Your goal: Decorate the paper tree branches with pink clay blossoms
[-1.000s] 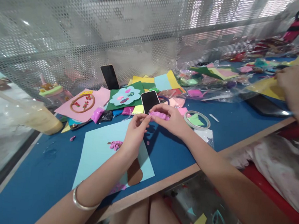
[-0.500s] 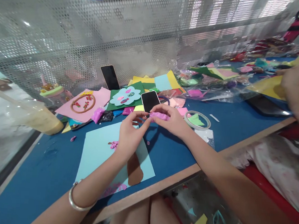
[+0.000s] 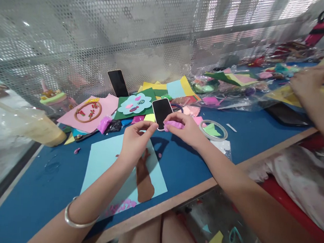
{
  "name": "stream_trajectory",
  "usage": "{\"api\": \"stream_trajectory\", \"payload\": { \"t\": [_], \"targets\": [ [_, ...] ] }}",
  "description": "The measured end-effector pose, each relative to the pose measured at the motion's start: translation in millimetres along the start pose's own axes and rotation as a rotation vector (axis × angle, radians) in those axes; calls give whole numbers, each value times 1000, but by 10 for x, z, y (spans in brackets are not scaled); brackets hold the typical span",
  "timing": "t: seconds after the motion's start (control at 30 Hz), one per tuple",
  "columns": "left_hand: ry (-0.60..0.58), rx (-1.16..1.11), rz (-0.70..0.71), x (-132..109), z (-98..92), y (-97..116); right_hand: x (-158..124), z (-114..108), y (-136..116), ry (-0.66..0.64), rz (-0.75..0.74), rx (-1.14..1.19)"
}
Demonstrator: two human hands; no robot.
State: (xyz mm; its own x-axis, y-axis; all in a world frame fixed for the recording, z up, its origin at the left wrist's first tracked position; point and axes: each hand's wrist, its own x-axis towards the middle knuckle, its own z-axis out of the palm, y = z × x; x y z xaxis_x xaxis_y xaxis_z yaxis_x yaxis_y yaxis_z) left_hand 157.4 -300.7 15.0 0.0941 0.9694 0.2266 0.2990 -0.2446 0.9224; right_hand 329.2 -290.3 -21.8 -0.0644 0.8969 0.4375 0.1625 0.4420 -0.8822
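Over a blue worktop (image 3: 241,142), the right hand (image 3: 189,130) grips pink clay (image 3: 175,125), best held lightly, while the left hand (image 3: 134,141) pinches its fingertips together, contents unclear.

Holds pink clay (image 3: 174,126) in the right hand (image 3: 187,130) above the surface (image 3: 192,168). Has the left hand (image 3: 134,142) near it, over light-blue paper (image 3: 99,165) with a brown tree shape (image 3: 144,181), reaching near to the surface's front edge.

Head-worn view, forward and downward
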Motion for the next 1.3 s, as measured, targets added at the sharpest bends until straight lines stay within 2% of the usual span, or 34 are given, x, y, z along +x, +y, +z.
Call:
{"api": "stream_trajectory", "payload": {
  "t": [0.2, 0.27, 0.37, 0.6, 0.8, 0.93, 1.17, 1.3],
  "targets": [
    [-152, 33, -134, -149, -60, 33, 18, -16, 30, 69, 83, -97],
    [-205, 42, -133, -184, -69, 17, 16, -18, 22, 66, 92, -106],
    [-293, 115, -45, -225, -83, -20, 11, -14, 17, 57, 97, -105],
    [-481, 651, 321, -388, -121, -103, 20, 3, 51, 59, 81, -108],
    [-463, 847, 472, -431, -147, -142, 10, 6, 83, -36, 80, -175],
    [-423, 974, 580, -444, -205, -164, 6, 9, 97, -53, 88, -205],
    [-334, 1201, 935, -468, -302, -207, 6, 17, 96, -57, 96, -197],
    [-321, 1268, 1037, -494, -312, -235, 6, 19, 103, -66, 101, -183]
  ]
}}
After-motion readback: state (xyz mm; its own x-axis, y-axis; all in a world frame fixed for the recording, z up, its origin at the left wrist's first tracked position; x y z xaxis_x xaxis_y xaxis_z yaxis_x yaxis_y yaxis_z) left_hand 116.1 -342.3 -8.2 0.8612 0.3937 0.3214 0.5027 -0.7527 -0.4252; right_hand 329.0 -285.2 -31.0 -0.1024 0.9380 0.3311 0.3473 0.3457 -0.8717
